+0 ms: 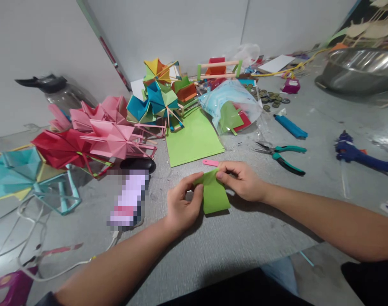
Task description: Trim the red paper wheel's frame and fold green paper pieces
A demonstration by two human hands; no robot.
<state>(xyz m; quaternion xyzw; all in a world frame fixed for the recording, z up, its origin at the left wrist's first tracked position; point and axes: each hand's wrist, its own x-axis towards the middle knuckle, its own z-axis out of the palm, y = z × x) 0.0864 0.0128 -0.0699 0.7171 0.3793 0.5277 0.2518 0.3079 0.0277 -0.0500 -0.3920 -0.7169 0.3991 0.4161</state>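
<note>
A small green paper piece [214, 196] lies folded on the grey table, held at its top edge from both sides. My left hand [181, 206] pinches its upper left corner between thumb and fingers. My right hand [241, 180] pinches the upper right corner. A pink stick [210, 162] lies just beyond the paper. A larger green sheet [194, 138] lies further back.
Folded paper stars in pink [112, 138], red [61, 148], teal [13, 172] and mixed colours [160, 95] crowd the left and back. A phone [130, 197] lies at left. Green pliers [283, 155], a blue glue gun [361, 155], a plastic bag [230, 106] and a metal bowl [360, 70] sit at right.
</note>
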